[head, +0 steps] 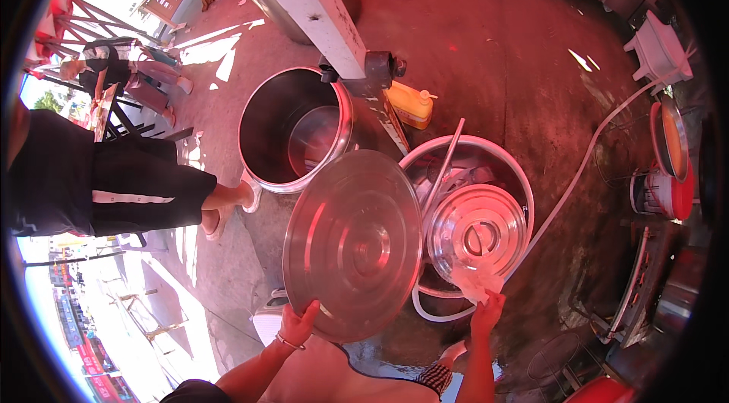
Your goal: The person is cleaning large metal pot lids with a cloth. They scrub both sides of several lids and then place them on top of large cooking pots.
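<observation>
My left hand (299,324), with a bracelet at its wrist, grips the lower rim of a large round metal lid (353,243), which is held up and tilted. My right hand (488,312) pinches a crumpled, pale thin cloth or plastic piece (478,283). That piece hangs by the near edge of a smaller shiny metal lid (477,235) with a ring-like handle. The smaller lid lies in a wide metal tub (527,192), along with a metal tube (447,164) leaning on the rim and other items. Beyond the large lid, a big metal pot (296,130) shows its open mouth.
A post (307,10) stands behind the pot, near a yellow plastic jug (411,106). A pale hose (581,164) crosses the wet floor to the tub. A person in dark shorts (148,186) stands at the left; another person (108,67) bends farther back. A white stool (660,50) is at the right.
</observation>
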`<state>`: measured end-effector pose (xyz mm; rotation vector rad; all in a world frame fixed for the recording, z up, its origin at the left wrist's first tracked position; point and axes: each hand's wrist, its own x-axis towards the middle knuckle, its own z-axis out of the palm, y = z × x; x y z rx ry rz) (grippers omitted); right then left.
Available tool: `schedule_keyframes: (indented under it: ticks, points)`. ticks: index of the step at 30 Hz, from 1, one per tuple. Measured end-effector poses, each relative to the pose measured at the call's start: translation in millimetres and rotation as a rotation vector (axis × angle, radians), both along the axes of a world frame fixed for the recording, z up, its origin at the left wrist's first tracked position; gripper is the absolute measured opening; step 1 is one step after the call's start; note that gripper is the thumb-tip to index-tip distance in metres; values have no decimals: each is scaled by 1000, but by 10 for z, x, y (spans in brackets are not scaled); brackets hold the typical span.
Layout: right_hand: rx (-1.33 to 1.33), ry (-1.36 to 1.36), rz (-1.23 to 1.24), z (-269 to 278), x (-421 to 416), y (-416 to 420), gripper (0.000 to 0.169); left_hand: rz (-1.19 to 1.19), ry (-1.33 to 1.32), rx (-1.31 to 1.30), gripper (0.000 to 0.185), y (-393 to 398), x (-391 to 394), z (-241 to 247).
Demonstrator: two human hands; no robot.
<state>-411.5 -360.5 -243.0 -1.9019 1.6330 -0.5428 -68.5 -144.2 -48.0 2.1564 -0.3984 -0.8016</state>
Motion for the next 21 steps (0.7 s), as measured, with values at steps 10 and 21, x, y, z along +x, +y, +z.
schedule_keyframes:
  ticks: [10,21]
  points:
    - [589,-1410,-882,49,110,753,31,-295,-260,-8,19,-738,78,-12]
    - [587,-1536,-1016,265,-226,1281,23,-419,-536,-148,32,-1232,-392,-513]
